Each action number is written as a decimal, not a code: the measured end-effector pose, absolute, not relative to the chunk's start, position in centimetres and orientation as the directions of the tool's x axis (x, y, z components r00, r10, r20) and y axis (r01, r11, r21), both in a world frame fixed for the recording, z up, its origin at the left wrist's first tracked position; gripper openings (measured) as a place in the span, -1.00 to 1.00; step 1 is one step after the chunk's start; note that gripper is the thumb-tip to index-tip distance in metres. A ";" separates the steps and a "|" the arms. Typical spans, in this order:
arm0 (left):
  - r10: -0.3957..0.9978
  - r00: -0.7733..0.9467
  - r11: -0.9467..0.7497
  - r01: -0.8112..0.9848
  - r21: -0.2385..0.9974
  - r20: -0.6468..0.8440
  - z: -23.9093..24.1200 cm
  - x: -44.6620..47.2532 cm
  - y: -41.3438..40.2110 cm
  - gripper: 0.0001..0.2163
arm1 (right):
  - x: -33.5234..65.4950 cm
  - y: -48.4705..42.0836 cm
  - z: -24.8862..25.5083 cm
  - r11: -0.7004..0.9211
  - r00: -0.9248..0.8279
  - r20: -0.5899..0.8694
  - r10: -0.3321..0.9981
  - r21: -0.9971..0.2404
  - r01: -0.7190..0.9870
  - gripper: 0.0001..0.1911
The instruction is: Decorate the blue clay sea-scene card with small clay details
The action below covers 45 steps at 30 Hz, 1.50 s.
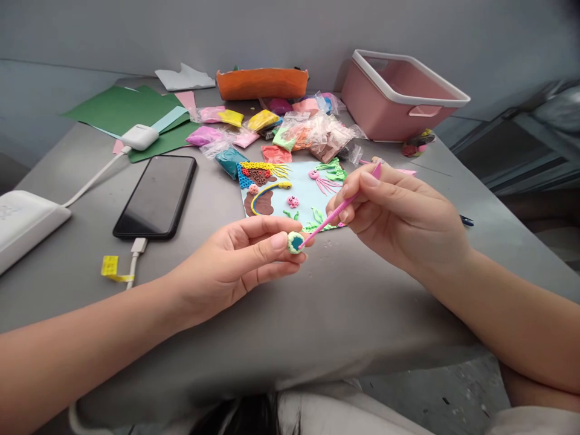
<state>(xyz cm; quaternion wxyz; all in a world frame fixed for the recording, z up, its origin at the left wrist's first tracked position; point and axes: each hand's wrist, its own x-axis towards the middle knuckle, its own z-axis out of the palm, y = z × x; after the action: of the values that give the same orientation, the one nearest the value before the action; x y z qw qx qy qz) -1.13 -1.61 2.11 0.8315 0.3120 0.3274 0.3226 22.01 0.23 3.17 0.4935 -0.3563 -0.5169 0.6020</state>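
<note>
Between the thumb and fingers of my left hand [254,254] is a small round clay piece [296,243], pale green at the rim with a dark teal middle. My right hand [399,211] grips a thin pink modelling tool [335,211] like a pencil. The tool's tip meets the right edge of the clay piece. Just behind both hands lies a light blue clay picture [276,208] with a pink octopus [313,175], a small pink creature, green weeds and brown shapes; my right fingers cover part of its right side.
Several bags of coloured clay [290,133] lie behind the picture. A pink basket [385,103] stands at the back right, an orange piece [261,83] at the back. To the left are a phone [156,196], a white earbud case [139,138], a white power bank [27,226] and green paper [118,109].
</note>
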 end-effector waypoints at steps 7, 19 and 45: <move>0.730 0.593 0.604 -0.325 0.728 -0.341 2.1 -1.1 -1.5 -0.89 | 22.0 0.4 3.0 0.026 -0.222 0.085 0.971 -0.966 -0.256 -0.78; 0.746 0.553 0.599 -0.313 0.738 -0.371 2.3 -0.9 -1.5 -0.80 | 22.1 0.6 3.2 0.031 -0.174 0.085 0.981 -0.955 -0.294 -0.70; 0.661 0.705 -0.728 0.519 0.448 0.256 1.4 -1.1 2.9 -0.81 | 23.9 1.6 4.4 0.124 -0.057 0.138 0.989 -0.972 -0.200 -0.74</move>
<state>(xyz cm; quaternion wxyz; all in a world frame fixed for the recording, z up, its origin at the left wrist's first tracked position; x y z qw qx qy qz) -1.08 2.95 1.37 0.1741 0.9068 0.3255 0.2038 23.86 1.64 4.36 0.5609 -0.3961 -0.4976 0.5300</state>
